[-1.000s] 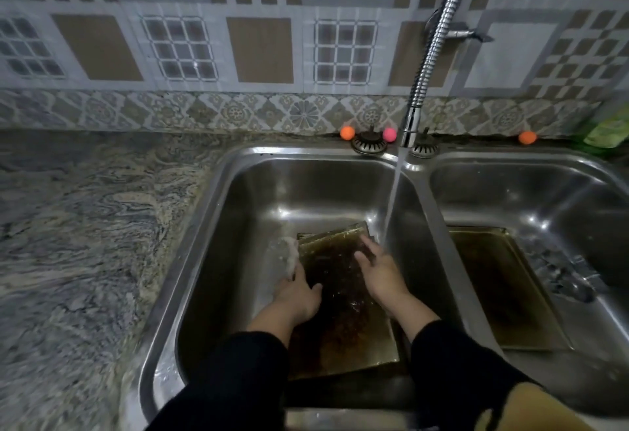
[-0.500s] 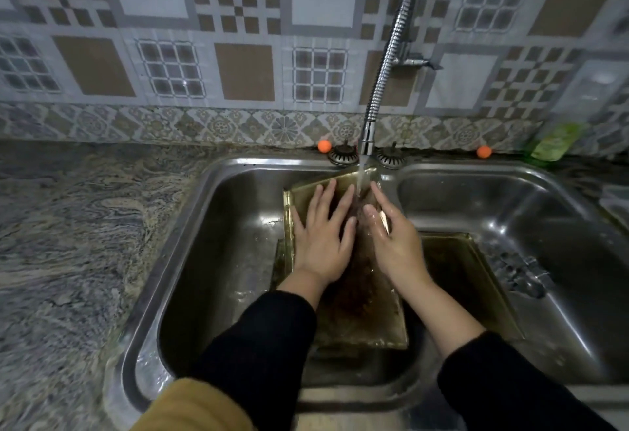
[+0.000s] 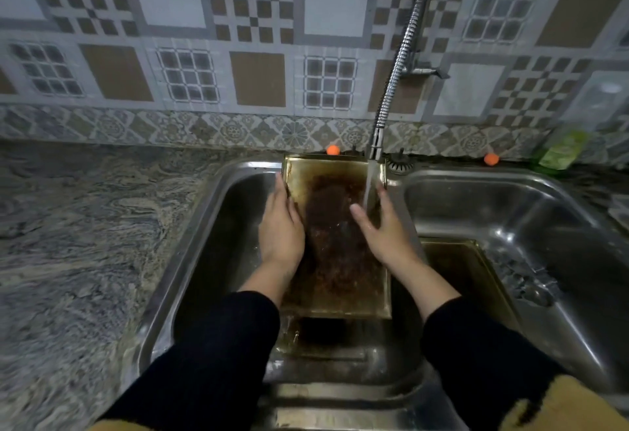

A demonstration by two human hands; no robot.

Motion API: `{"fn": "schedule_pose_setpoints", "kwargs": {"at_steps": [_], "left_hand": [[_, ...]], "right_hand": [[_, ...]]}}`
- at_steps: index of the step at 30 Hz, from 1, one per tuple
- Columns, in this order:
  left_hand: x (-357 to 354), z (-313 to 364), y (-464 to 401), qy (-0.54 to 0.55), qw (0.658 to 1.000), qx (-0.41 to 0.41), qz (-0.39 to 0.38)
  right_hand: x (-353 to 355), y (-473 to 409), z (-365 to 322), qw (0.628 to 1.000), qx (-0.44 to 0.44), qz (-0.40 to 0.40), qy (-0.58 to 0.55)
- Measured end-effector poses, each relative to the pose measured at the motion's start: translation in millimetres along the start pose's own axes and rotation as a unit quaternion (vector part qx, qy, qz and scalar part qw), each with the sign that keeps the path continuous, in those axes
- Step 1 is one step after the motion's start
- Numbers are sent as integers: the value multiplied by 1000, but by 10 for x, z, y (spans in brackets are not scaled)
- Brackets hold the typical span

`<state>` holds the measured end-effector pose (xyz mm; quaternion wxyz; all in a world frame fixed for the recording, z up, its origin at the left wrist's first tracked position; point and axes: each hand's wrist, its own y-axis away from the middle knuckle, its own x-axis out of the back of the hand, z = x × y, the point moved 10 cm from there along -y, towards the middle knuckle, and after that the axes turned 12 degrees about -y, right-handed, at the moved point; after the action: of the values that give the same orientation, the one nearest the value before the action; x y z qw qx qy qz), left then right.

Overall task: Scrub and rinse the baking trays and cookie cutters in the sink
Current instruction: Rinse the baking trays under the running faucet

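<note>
A brass-coloured baking tray (image 3: 335, 301) with a dark burnt crust is tilted up in the left sink basin (image 3: 218, 281), its far edge leaning near the back rim. My left hand (image 3: 280, 226) grips its left edge and my right hand (image 3: 383, 230) holds its right edge, fingers spread on the surface. Water runs from the flexible metal faucet (image 3: 396, 70) onto the tray's upper right part. A second dirty tray (image 3: 456, 270) lies in the right basin (image 3: 510, 212). Metal cookie cutters (image 3: 524, 277) lie beside it.
A marbled stone counter (image 3: 75, 243) stretches to the left. Two orange balls (image 3: 333, 150) (image 3: 491, 159) and a drain stopper (image 3: 400, 162) sit on the back rim. A green soap bottle (image 3: 565, 148) stands at the far right by the tiled wall (image 3: 258, 39).
The tray has been raised from the basin floor and tilted up under the running water. Both hands slid from its middle out to its side edges.
</note>
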<state>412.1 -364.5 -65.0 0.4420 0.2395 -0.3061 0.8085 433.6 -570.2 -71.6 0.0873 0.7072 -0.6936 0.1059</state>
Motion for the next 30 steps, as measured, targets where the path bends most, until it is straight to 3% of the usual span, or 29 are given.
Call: {"fn": "schedule_pose_setpoints", "kwargs": {"at_steps": [3,6,13,17,21,27,30], "left_hand": [[89,56,36,30,998,-34,31],[119,205,122,65,994,-77,45],[-87,625,507,52,982,-182,21],[-273,836,758,24,968,-248,-5],[-448,922,804,31,968,-243,-59],[-676,981,627,44,967,-194,-160],[-678,1008,432,32,973,-156,-166]], "right_hand": [[-167,-64,175,993,-78,-47,80],[-240,-104,192,990,-126,-50,43],[-248,-201,-188,985,-98,-22,-143],[37,-214,-296,971,-51,56,-227],[209,-144,-312,962,-18,79,-259],[242,26,-359,967,4,45,-251],[289,75,-417,971,14,39,-235]]}}
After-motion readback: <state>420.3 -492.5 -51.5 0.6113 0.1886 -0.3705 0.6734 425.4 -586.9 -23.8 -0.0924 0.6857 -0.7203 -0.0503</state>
